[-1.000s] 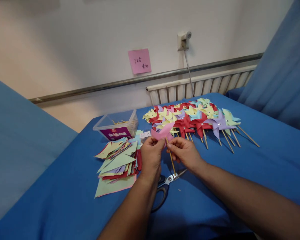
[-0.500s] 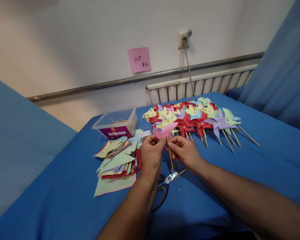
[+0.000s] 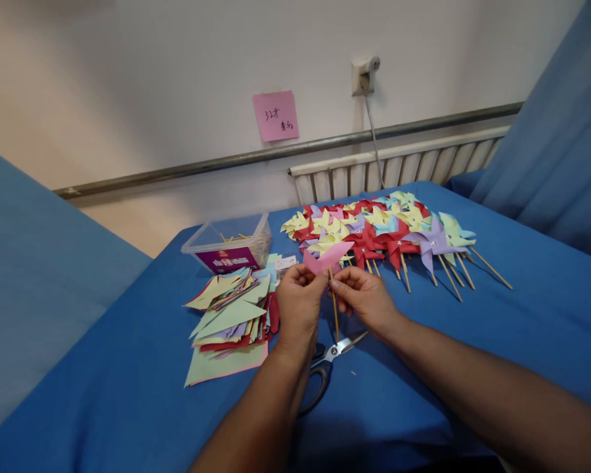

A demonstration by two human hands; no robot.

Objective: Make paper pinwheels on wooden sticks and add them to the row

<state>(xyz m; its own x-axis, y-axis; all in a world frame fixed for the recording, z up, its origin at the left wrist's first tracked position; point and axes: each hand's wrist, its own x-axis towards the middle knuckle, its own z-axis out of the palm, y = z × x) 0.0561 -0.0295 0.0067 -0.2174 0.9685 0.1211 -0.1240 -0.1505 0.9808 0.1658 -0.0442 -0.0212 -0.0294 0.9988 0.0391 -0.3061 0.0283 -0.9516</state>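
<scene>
Both hands are closed around a pink paper pinwheel (image 3: pixel 329 256) on a thin wooden stick (image 3: pixel 335 315). My left hand (image 3: pixel 299 295) pinches it where the paper meets the stick. The thumb and fingers of my right hand (image 3: pixel 367 299) close at the upper stick, just below the paper; the exact contact is partly hidden. The stick points down toward slightly spread scissors (image 3: pixel 333 351) with dark handles, which lie on the blue cloth. Behind my hands, several finished pinwheels (image 3: pixel 367 246) in red, yellow, purple and green lie in a cluster.
Left of my hands is a stack of cut coloured paper (image 3: pixel 236 318). A clear plastic box (image 3: pixel 226 256) with a purple label and thin sticks inside stands behind it. Blue cloth (image 3: pixel 128 368) covers the table. A radiator (image 3: pixel 414 164) and a metal rail (image 3: pixel 201 167) run along the wall.
The lower end of the stick has swung slightly left, and the pink paper has shifted a little to the right. Both hands keep nearly the same place and grip.
</scene>
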